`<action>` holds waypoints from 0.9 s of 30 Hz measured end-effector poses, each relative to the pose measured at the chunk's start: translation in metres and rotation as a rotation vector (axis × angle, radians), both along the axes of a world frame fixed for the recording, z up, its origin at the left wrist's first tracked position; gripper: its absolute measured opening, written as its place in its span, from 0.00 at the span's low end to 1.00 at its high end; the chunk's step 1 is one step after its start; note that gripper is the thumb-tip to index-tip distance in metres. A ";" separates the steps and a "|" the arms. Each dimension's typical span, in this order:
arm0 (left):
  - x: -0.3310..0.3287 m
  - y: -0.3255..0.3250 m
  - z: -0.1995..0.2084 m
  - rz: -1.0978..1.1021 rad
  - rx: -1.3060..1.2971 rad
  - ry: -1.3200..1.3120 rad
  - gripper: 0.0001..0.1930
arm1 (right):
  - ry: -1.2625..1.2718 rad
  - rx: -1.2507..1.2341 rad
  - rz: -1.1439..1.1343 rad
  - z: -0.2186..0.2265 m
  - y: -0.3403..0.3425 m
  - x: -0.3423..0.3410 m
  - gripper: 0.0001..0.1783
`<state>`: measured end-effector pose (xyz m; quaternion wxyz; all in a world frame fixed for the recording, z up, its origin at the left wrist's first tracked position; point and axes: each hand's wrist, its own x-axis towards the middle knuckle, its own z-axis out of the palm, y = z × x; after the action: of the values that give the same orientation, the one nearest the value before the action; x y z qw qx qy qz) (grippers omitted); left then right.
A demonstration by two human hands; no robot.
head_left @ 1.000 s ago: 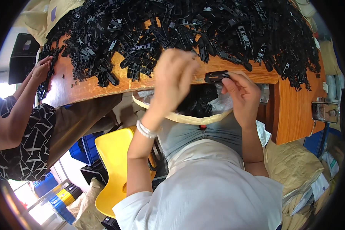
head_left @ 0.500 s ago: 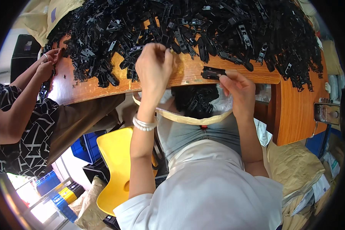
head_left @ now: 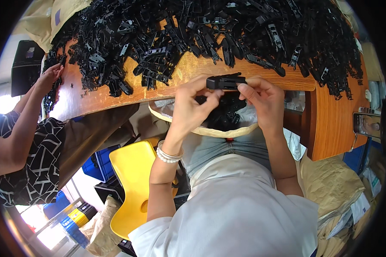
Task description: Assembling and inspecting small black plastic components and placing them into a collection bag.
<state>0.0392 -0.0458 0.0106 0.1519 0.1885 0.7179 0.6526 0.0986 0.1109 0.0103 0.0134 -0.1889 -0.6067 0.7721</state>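
Observation:
A long black plastic part (head_left: 225, 82) is held level in front of me, over the table's near edge. My right hand (head_left: 265, 103) pinches its right end between thumb and fingers. At the other end, my left hand (head_left: 195, 103) is closed on the part, its thumb at the lower side and its fingers partly hidden behind it. Below both hands an open pale sack (head_left: 221, 132) rests at my lap with black parts (head_left: 223, 116) inside. Beyond the hands lies a large heap of similar black plastic parts (head_left: 244, 34).
The heap covers most of the wooden table (head_left: 336, 128). A phone (head_left: 366, 124) is at the right edge. On the left, a co-worker's hands (head_left: 51, 75) are by the heap. A yellow chair (head_left: 133, 180) stands left of me; brown sacks (head_left: 330, 184) lie on the right.
My left hand has come from the heap's edge down and right to the black part, which it now grips too. The part has shifted slightly left. The co-worker's hands have moved slightly.

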 end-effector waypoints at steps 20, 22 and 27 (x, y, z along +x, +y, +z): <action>-0.041 -0.017 0.008 -0.286 0.001 0.022 0.10 | 0.087 -0.034 0.031 -0.011 0.003 0.010 0.12; -0.076 -0.028 0.002 -0.090 -0.274 0.395 0.08 | 0.079 0.014 0.005 -0.013 0.008 0.015 0.12; -0.151 -0.047 0.004 0.197 -1.015 1.055 0.06 | 0.056 0.014 0.032 -0.021 0.008 0.023 0.14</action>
<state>-0.1114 -0.0924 0.0141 -0.2044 0.3185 0.9227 0.0735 0.1215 0.1187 -0.0104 0.0192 -0.1574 -0.6143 0.7729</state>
